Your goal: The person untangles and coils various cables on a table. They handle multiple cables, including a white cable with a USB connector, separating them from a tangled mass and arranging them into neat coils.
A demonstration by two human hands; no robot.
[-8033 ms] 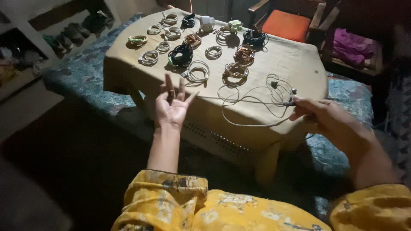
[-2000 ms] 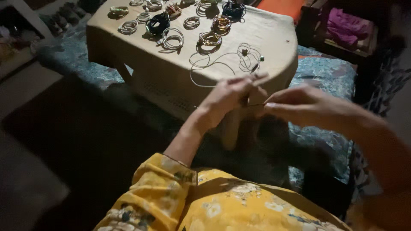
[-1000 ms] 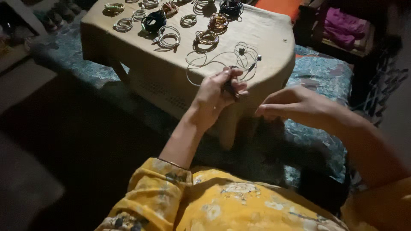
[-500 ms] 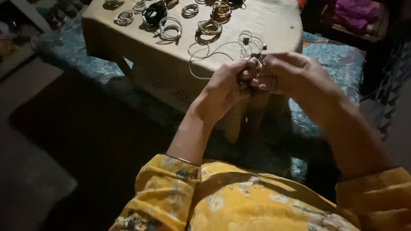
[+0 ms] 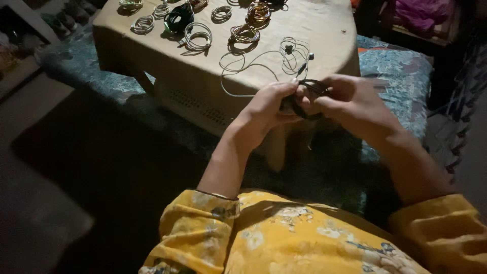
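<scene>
Hands meet just off the near edge of the table [image 5: 324, 30], and everything else is best placed from that table. The left hand [image 5: 269, 109] pinches one side of a small dark cable coil [image 5: 307, 91], fingers curled tight around it. The right hand [image 5: 350, 101] grips the opposite side of the same coil, thumb and fingers closed on the loops. The coil hangs in the air between the two hands, a little in front of the table's rounded front corner and not resting on it.

On the table top just beyond the hands lies a loose white earphone cable [image 5: 264, 63], spread out in open curves with its earbuds near the front edge. Farther back on the table sit many neatly wound cable coils [image 5: 195, 36] in rows, white, coppery and dark ones, each apart from its neighbours. The table is covered with a tan cloth [image 5: 152, 45] that drapes over its sides. Beneath and to the right of the table shows a blue patterned bedspread [image 5: 395, 66]. Yellow floral sleeves [image 5: 284, 238] fill the bottom of the view.
</scene>
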